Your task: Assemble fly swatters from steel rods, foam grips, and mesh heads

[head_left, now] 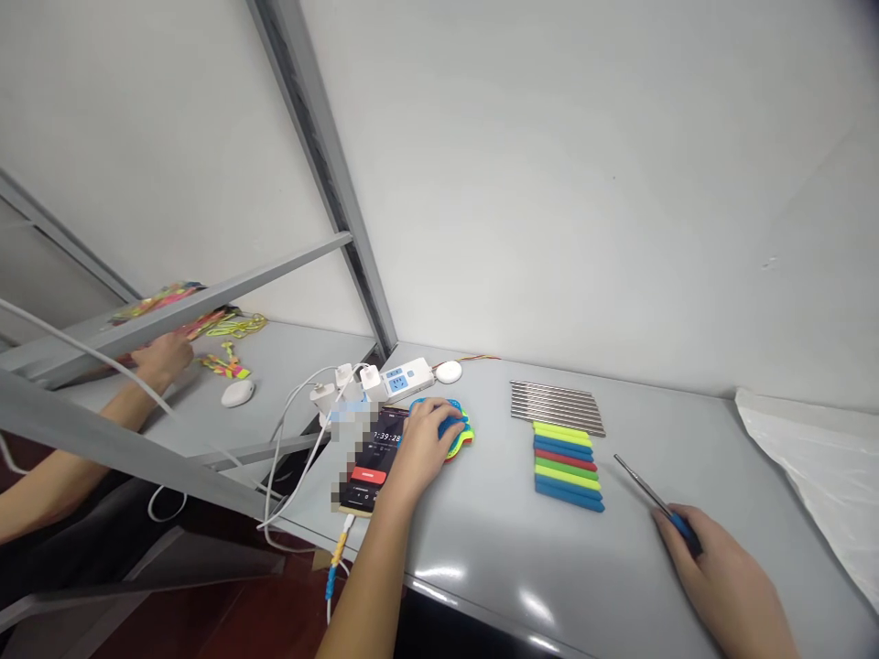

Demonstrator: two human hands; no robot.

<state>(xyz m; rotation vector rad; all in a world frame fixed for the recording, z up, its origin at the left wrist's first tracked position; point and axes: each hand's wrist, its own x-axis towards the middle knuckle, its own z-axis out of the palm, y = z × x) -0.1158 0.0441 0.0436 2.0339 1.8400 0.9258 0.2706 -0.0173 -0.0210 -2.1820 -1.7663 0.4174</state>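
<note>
My left hand (427, 444) is closed over a small pile of flat, rounded plastic pieces (468, 436) in blue, yellow-green and red. A blue piece (450, 426) shows between its thumb and fingers; the palm hides the rest. At the right, my right hand (718, 567) is wrapped round the blue sleeve of a thin metal rod (645, 487), which points up and left. Between the hands lies a row of coloured sleeves (567, 469) in yellow-green, blue, red and green. Behind them several bare metal rods (556, 405) lie side by side.
A phone (377, 458) with a running timer lies beside my left forearm. A power strip (405, 378), plugs, white cables and a round white case (449, 372) are behind. White sheeting (810, 485) lies right. Past the metal frame (322, 137), another person's hand (163, 359) handles colourful cords.
</note>
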